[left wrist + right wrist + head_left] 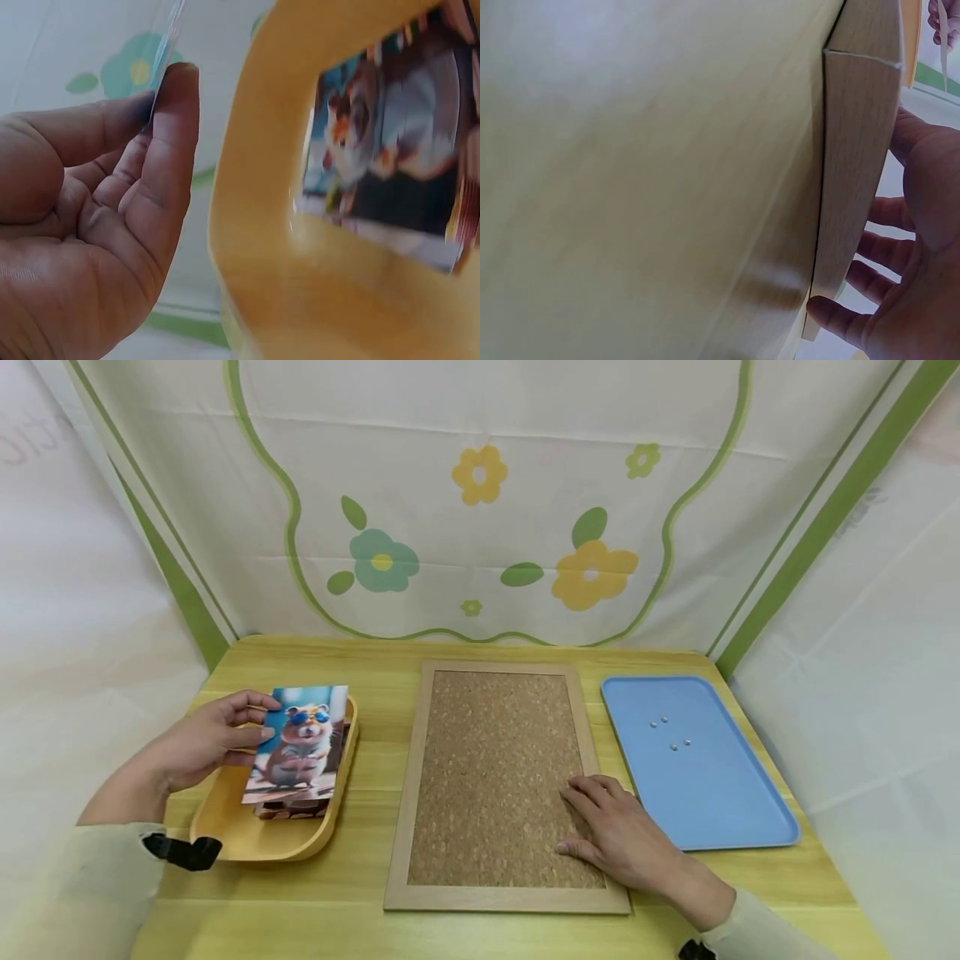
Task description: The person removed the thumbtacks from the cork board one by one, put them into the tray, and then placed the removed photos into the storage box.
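In the head view, my left hand (206, 739) pinches the left edge of a photo card (302, 747) between thumb and fingers. The card shows a hamster in blue sunglasses and is held over a yellow basket (251, 843). More picture cards (390, 142) lie inside that basket, seen in the left wrist view, where the held card appears nearly edge-on. My right hand (622, 835) rests at the right side of a wood-framed cork board (495, 760), fingers loosely spread, gripping nothing. From the right wrist, the board's frame (855, 157) runs beside the fingers.
A blue tray (727, 802) sits right of the board, with several small metallic pieces (674, 747) on it. Fabric walls (480, 410) with printed flowers close in the wooden table (315, 910) at the back and sides.
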### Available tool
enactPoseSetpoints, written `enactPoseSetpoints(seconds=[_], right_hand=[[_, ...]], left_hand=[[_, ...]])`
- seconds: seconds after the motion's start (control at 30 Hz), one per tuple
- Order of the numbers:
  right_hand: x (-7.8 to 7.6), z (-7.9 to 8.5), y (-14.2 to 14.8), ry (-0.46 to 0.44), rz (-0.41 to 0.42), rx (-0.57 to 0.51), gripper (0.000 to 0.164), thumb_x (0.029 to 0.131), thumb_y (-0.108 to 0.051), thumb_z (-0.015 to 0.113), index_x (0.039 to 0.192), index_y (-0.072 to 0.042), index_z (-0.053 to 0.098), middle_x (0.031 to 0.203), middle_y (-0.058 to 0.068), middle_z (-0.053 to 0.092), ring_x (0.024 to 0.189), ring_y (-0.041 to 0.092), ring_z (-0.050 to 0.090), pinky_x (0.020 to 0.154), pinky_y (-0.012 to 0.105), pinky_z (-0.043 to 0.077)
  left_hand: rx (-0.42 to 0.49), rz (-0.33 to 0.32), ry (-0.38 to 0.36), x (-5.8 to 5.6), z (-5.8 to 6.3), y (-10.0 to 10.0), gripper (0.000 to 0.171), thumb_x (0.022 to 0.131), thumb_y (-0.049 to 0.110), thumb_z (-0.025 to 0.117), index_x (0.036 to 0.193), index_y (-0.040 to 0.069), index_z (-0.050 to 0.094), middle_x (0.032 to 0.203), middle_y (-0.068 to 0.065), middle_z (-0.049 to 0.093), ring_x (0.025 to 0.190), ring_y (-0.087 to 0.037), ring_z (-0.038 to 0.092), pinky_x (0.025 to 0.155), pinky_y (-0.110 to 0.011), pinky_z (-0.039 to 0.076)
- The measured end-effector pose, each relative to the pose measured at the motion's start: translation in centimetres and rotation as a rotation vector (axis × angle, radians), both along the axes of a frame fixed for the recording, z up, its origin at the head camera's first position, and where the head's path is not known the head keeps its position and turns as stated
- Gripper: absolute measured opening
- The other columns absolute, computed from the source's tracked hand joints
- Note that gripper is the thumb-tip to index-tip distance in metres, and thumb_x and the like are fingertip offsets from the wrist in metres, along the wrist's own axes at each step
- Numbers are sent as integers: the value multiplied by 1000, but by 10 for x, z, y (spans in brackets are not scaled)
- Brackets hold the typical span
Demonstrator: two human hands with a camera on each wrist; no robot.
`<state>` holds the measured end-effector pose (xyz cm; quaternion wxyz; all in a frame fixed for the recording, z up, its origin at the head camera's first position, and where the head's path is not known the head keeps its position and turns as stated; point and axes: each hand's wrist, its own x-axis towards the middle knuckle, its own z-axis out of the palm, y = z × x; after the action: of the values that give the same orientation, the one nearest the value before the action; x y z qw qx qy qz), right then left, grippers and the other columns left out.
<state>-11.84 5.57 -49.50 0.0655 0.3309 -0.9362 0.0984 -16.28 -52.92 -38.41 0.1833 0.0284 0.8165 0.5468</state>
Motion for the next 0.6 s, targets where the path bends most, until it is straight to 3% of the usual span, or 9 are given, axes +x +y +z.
enactPoseSetpoints(seconds=[0.3, 0.6], right_hand=[[0, 0, 0, 14, 0, 4, 71, 98, -61, 66, 146, -8, 62, 148, 12, 59, 135, 36, 54, 103, 57, 53], [0, -1, 0, 9, 4, 8, 71, 99, -61, 65, 147, -8, 61, 149, 12, 59, 136, 36, 54, 105, 57, 52]], left_hand=[[-41, -28, -48, -6, -5, -20, 27, 109, 13, 59, 134, 15, 49, 114, 2, 56, 83, -17, 62, 70, -32, 60], [-73, -32, -78, -7, -11, -18, 31, 110, 11, 57, 138, 6, 45, 115, -4, 53, 75, -17, 54, 63, -30, 54]])
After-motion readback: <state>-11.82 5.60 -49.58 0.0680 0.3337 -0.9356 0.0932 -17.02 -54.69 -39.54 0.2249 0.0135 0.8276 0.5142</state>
